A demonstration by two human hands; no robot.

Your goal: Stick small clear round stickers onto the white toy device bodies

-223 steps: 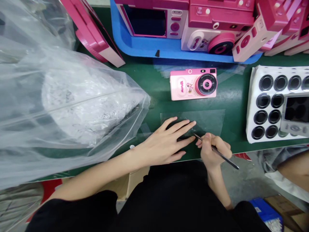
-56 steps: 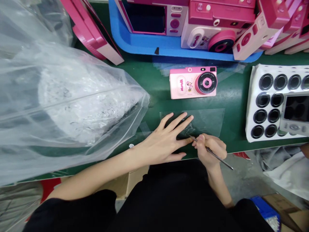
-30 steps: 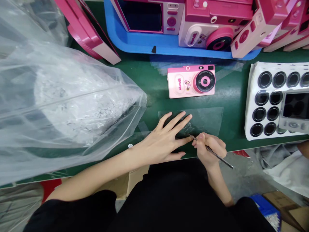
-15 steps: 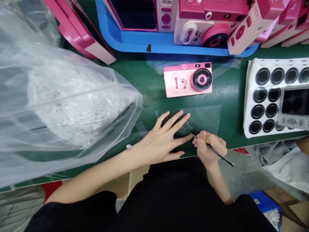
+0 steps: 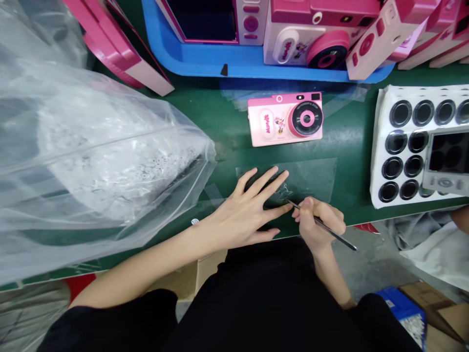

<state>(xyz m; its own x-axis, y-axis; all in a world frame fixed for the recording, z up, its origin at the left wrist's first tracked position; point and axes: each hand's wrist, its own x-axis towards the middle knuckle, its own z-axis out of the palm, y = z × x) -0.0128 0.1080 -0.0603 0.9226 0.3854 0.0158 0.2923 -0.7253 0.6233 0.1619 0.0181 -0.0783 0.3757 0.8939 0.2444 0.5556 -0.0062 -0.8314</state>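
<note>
My left hand (image 5: 249, 208) lies flat with spread fingers on a clear plastic sheet (image 5: 311, 178), which rests on the green mat. My right hand (image 5: 317, 225) grips a slim black pointed tool (image 5: 339, 236), perhaps tweezers, and its fine tip touches or nearly touches the sheet between my hands. Beside the tip, a small transparent cut shape (image 5: 284, 193) shows on the sheet. A pink cartoon-printed toy camera (image 5: 285, 120) lies just beyond my fingers. Part of the sheet is hidden under my left hand.
A large clear plastic bag (image 5: 98, 161) fills the left side. A blue tray (image 5: 220, 63) holds pink camera-shaped parts at the far edge. At right lies a white tray (image 5: 399, 161) with round black lenses. A co-worker's arm (image 5: 461, 219) enters at the right.
The view has drifted slightly, shifting the table contents up and left in the picture. My hands stay on the sheet, and the tool's tip remains near the small cut shape.
</note>
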